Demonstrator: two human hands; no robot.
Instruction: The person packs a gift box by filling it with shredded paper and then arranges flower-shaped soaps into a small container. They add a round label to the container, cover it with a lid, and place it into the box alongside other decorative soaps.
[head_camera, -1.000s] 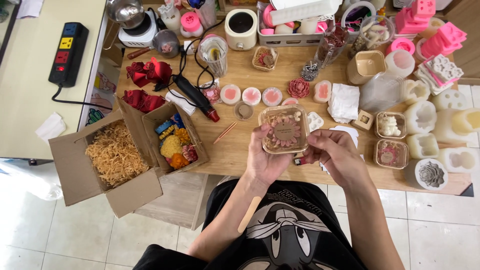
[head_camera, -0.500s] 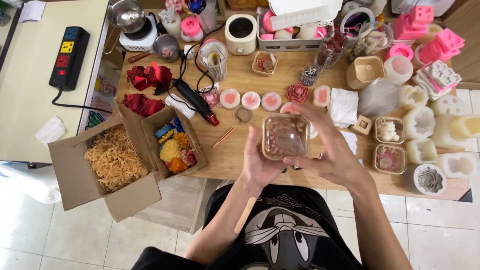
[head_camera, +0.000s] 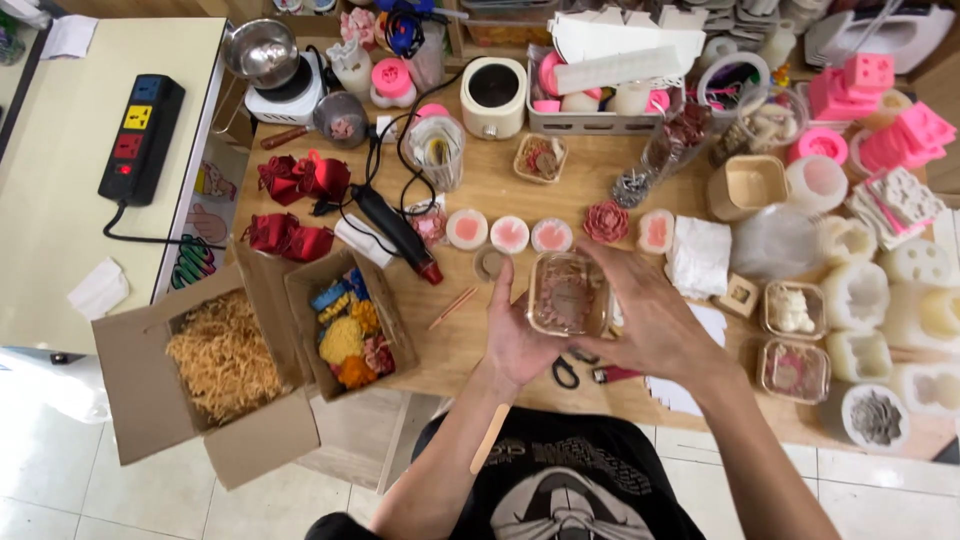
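I hold a small clear plastic box (head_camera: 567, 293) with pink flower-shaped pieces inside, above the near edge of the wooden table (head_camera: 490, 190). My left hand (head_camera: 515, 335) cups it from the left and below. My right hand (head_camera: 650, 320) covers its right side and top, fingers spread over the lid. Small scissors (head_camera: 566, 372) lie on the table just under the box.
An open cardboard box of straw-like shreds (head_camera: 222, 355) and a smaller box of coloured flower pieces (head_camera: 348, 330) sit at the left. A heat tool (head_camera: 395, 232), round pink pieces (head_camera: 510, 234), white silicone moulds (head_camera: 855, 295), pink moulds (head_camera: 860, 80) and other clear boxes (head_camera: 793, 368) crowd the table.
My right hand moved from the box's lower right corner up over its lid. The box has turned so its round label no longer shows clearly. The view shifted, showing scissors beneath.
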